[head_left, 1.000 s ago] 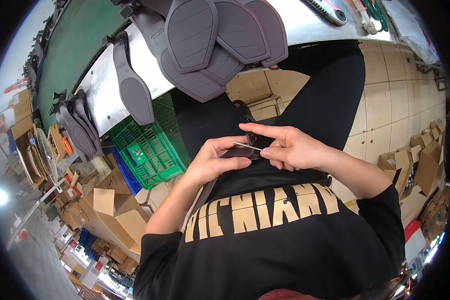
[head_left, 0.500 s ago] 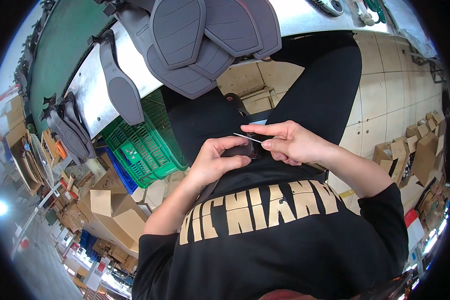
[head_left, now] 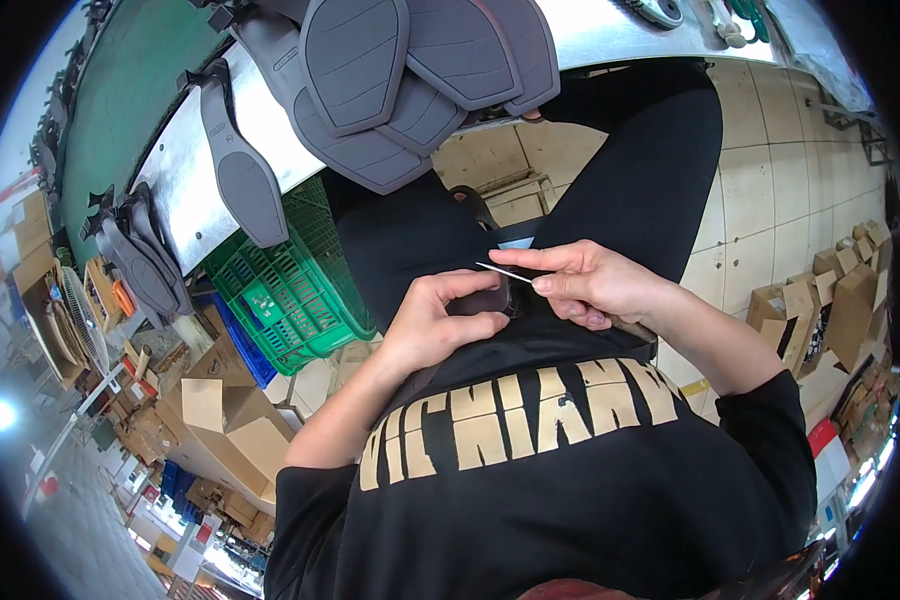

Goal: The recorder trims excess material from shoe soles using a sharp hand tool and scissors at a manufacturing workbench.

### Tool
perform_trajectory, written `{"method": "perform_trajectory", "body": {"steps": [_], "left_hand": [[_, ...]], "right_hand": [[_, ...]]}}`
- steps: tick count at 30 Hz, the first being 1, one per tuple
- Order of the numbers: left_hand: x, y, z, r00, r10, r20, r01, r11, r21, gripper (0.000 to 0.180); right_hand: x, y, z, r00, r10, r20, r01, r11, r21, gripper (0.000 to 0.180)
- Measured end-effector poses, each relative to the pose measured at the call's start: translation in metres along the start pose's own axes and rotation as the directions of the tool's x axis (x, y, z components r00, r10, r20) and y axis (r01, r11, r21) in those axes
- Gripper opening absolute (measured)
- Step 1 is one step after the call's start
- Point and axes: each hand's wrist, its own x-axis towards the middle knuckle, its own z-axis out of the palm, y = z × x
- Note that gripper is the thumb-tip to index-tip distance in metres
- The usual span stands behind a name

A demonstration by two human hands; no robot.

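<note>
Across the top of our view runs a desk (head_left: 610, 40) with a shiny metal surface, a green surface (head_left: 120, 110) adjoining at left; pale floor tiles (head_left: 760, 200) spread below and to the right. Over our lap, our left hand (head_left: 432, 322) grasps a dark piece (head_left: 485, 302), which sits between its thumb and curled fingers. Our right hand (head_left: 595, 285) pinches a thin metal tool (head_left: 505, 271), forefinger stretched out alongside; its free tip points left, just beside the dark piece, and we cannot tell whether they touch. Our left hand covers much of that piece, hiding its full shape. Ahead, a pile of grey grooved parts (head_left: 355, 70) overhangs the desk's near edge, with a single grey part (head_left: 250, 185) to its left. Below that edge we see a green crate (head_left: 305, 335), near an open cardboard box (head_left: 230, 455).
</note>
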Motion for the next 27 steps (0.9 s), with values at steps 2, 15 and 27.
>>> {"method": "perform_trajectory", "body": {"steps": [2,15,27], "left_hand": [[0.001,0.001,0.000,0.999,0.046,-0.012,-0.045,0.995,0.084,0.043],[0.007,0.014,0.006,0.983,0.156,-0.095,-0.121,0.947,0.299,0.041],[0.007,0.017,0.010,0.981,0.168,-0.092,-0.126,0.926,0.355,0.041]], "right_hand": [[0.000,0.001,-0.001,1.000,0.001,0.006,-0.001,1.000,0.020,0.047],[-0.003,0.008,-0.007,0.992,-0.116,0.039,0.110,0.986,0.127,0.050],[-0.006,0.010,0.000,0.995,-0.051,-0.080,0.056,0.997,0.061,0.046]]}}
